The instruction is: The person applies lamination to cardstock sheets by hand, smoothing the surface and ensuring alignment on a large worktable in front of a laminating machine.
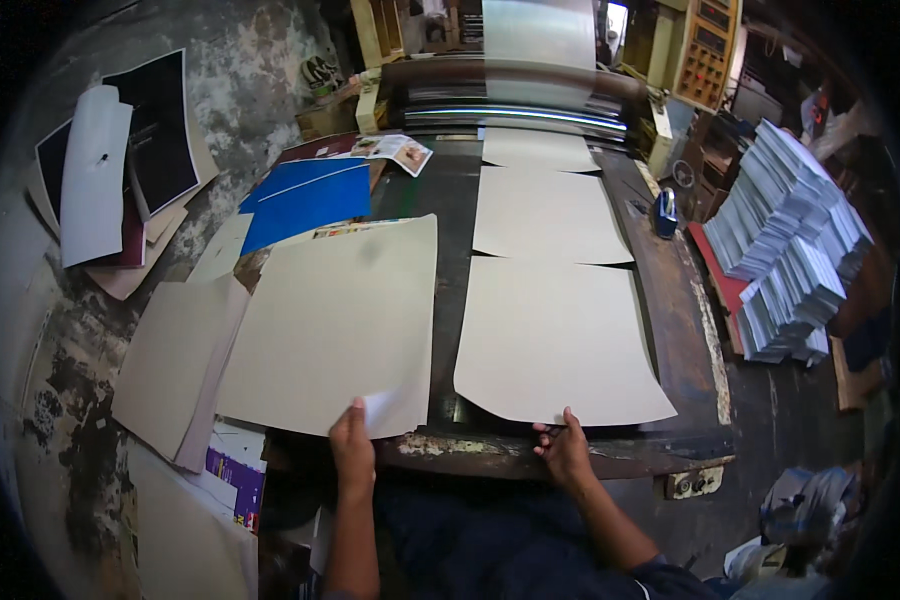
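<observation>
My left hand (353, 450) is closed on the near right corner of the top pale sheet of paper (330, 320) on a stack, thumb over the edge. That corner curls up beside the thumb. My right hand (567, 455) is at the near edge of another pale sheet (560, 340) on the dark machine table. Its thumb points up over the edge; the fingers are half bent and apart from the thumb. Beyond lie a second sheet (548, 212) and a third sheet (538, 150), in a row reaching toward the rollers (530, 118).
Shiny film (540, 50) hangs above the rollers. Blue sheets (310, 205) and a pile of pale sheets (175, 365) lie left. A blue tool (665, 213) stands on the table's right side. Tall paper stacks (785, 235) stand at right. Dark sheets (155, 135) lie far left.
</observation>
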Motion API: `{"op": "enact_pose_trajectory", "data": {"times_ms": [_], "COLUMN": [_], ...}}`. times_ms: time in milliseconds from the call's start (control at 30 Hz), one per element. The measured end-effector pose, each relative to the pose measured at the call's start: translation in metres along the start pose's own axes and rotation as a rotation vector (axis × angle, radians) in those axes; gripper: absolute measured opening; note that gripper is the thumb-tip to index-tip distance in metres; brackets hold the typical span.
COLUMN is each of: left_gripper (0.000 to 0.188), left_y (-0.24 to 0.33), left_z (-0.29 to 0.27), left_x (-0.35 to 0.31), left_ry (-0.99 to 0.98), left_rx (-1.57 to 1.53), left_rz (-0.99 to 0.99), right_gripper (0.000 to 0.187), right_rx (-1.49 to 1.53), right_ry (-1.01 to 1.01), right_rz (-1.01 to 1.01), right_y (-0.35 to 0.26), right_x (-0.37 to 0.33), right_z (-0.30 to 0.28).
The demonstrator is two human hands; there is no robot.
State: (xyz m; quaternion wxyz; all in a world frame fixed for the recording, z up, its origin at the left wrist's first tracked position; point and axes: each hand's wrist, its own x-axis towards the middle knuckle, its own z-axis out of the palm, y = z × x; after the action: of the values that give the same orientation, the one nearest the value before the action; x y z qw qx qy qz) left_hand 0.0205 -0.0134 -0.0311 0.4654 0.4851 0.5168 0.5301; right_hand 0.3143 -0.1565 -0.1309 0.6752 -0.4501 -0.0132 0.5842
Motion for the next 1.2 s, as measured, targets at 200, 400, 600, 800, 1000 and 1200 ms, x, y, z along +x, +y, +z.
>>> {"op": "enact_pose_trajectory", "data": {"times_ms": [200,400,600,800,1000,1200], "left_gripper": [0.039,0.034,0.033,0.062,0.049,0.045], "left_y": [0.02,0.042,0.055,0.046,0.02,0.023], "left_z": [-0.009,0.001,0.01,-0.005,-0.019,-0.017], "left_x": [-0.01,-0.035,-0.037,-0.005,0.013,0.013], "left_ry": [0.026,-0.376,-0.819,-0.573,-0.618,-0.624], "left_rx": [-0.037,0.362,0.402,0.619,0.523,0.432], "left_rz": [0.139,0.437,0.558,0.598,0.394,0.3], "right_gripper": [0.054,0.064,0.049,0.03,0.04,0.045], "right_rx": [0.011,-0.085,-0.157,-0.111,-0.106,-0.111], "right_ry": [0.214,-0.162,-0.128,-0.089,-0.092,-0.159], "right_rz": [-0.12,-0.078,0.006,0.167,0.276,0.286], "right_y": [0.007,-0.024,-0.037,-0.015,0.014,0.028], "right_x": [-0.007,-0.037,-0.059,-0.086,-0.12,-0.147], "right_z": [0.008,0.028,0.02,-0.015,-0.029,-0.033]}}
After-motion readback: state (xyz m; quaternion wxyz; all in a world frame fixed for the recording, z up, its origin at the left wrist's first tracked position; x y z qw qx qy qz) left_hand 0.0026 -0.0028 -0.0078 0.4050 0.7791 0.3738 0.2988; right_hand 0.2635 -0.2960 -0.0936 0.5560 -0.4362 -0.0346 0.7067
